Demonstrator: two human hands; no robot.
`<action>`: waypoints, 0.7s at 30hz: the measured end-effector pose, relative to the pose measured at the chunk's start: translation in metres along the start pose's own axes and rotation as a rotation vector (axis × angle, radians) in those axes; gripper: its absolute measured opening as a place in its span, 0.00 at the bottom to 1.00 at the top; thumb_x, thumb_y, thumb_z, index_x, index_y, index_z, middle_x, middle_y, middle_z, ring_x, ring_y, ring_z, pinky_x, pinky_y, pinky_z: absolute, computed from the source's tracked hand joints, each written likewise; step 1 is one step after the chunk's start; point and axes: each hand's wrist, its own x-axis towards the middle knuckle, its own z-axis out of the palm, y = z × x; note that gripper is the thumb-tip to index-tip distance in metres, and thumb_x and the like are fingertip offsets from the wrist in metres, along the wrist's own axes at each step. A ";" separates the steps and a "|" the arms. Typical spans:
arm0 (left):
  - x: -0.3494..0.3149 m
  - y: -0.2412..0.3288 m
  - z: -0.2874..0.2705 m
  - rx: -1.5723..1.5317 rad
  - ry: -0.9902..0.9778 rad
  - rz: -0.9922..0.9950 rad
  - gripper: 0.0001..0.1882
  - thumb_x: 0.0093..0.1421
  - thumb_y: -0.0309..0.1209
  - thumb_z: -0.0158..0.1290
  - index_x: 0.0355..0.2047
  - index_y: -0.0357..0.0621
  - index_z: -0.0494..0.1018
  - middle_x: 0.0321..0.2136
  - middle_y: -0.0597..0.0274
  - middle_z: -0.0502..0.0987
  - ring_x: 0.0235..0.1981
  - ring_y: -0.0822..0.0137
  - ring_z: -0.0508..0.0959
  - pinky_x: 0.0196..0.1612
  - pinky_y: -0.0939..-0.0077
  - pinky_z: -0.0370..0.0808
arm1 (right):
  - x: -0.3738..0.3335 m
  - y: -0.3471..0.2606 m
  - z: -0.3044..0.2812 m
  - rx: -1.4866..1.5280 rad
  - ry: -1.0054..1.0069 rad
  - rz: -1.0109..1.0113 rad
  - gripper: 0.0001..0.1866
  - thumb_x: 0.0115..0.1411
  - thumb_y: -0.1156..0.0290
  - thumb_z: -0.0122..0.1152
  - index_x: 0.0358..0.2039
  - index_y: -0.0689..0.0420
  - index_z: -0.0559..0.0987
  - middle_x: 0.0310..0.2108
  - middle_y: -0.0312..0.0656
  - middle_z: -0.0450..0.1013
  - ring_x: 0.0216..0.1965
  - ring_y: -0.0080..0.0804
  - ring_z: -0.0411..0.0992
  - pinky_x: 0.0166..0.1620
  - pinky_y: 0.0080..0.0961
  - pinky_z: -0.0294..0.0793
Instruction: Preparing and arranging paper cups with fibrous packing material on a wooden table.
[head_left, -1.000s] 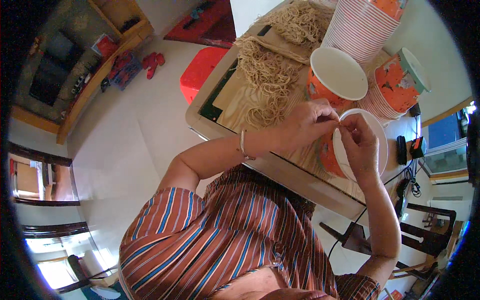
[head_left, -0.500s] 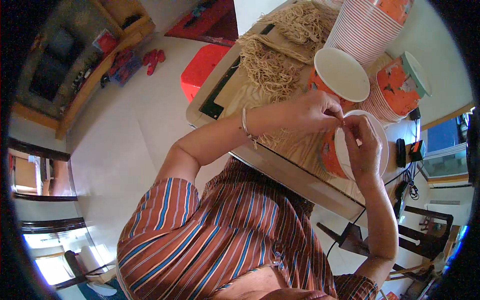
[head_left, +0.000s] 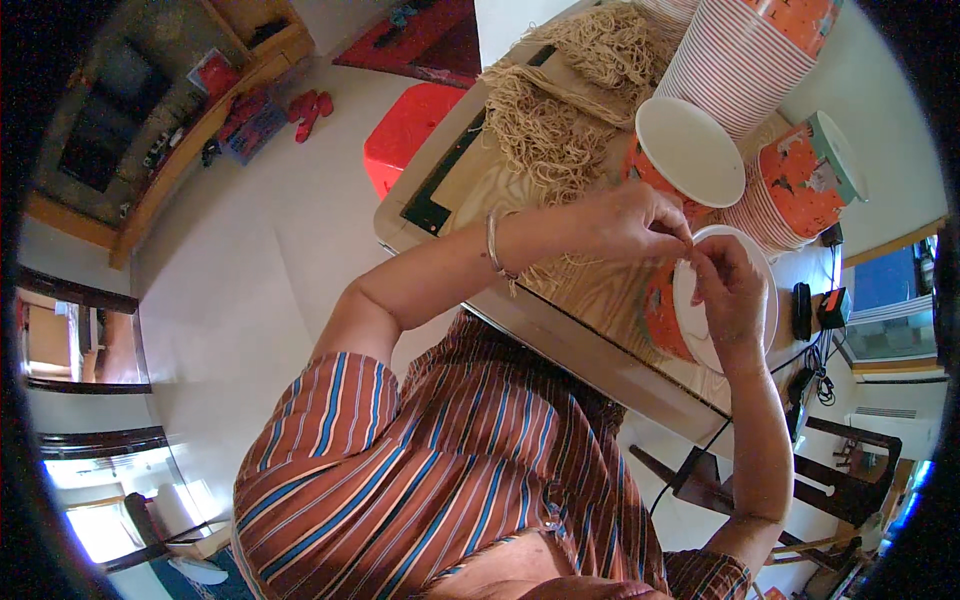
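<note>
My left hand and my right hand meet fingertip to fingertip over an orange paper bucket with a white inside. Both hands are closed in a pinch. Whatever sits between the fingertips is too small to make out. Just beyond them stands another orange paper bucket, its round white mouth tilted toward me. A heap of thin tan strands lies on the wooden tabletop past my left forearm, partly covered by it. A silver bangle circles my left wrist.
A tall stack of striped paper buckets rises at the far right, with a shorter stack lying near it. Black cables and a small black box are at the right. A red stool stands left of the table.
The fingertips stay pinched together, with my right fingers slightly more curled. The view has shifted slightly; the buckets and strands are as before.
</note>
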 end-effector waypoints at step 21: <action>-0.007 0.007 0.018 0.049 0.175 0.025 0.09 0.52 0.27 0.59 0.33 0.37 0.75 0.28 0.56 0.76 0.30 0.65 0.78 0.35 0.72 0.74 | 0.003 -0.012 -0.015 0.558 -0.221 0.398 0.08 0.61 0.69 0.57 0.31 0.62 0.76 0.20 0.31 0.65 0.18 0.17 0.62 0.22 0.19 0.64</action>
